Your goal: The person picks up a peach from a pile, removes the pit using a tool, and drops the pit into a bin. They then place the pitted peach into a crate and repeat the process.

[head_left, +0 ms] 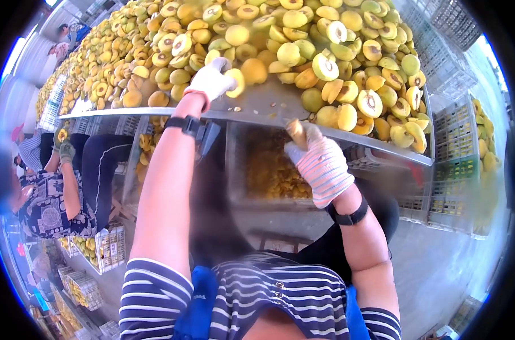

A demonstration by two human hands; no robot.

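One yellow fruit [235,83], upper centre at the pile's edge: your left hand [211,79] is gripping it. Your right hand [321,165] is pinching a brownish piece [296,132], too blurred to identify. Risk: tugging may be loosening the heap [303,45], sending halves over the table rim [155,113]. A co-worker [53,192] is crowding lower left, and crates [453,164] are boxing in the right.

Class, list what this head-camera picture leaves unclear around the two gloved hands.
- Head view, the object in the right hand: smeared by motion blur.
- Head view, fingertips of the left hand: hidden behind its glove and a fruit.
- Head view, the bin under the table: contents blurred.
- Head view, the table's far end: cut off by the round picture edge.
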